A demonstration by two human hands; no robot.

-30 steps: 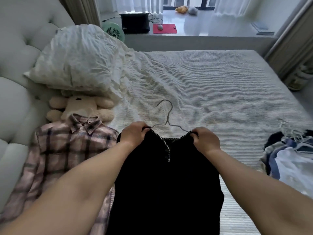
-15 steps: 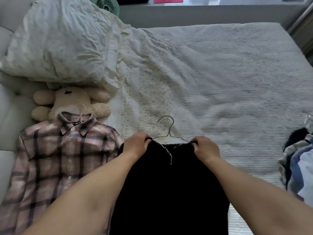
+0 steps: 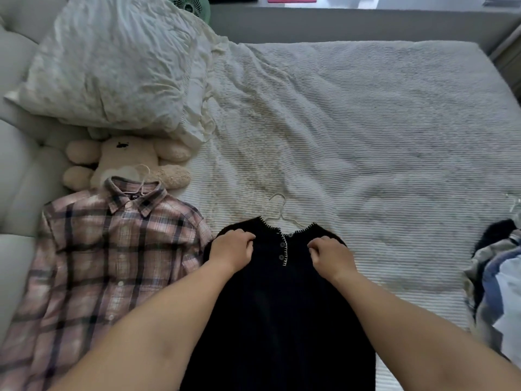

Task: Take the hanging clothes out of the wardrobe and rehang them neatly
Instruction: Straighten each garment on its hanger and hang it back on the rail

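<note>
Both hands [image 3: 282, 251] had slid from the hanger [image 3: 279, 211] tips onto the black top [image 3: 279, 306], curled and seemingly pinching its shoulders; smoothing should run outward, evenly, toward the bed's [image 3: 366, 136] near edge.

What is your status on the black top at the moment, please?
Left hand and right hand both grip black knit top, flat on white ribbed bedspread. White wire hanger inside neckline. Pink plaid shirt alongside, nothing obstructing.
</note>
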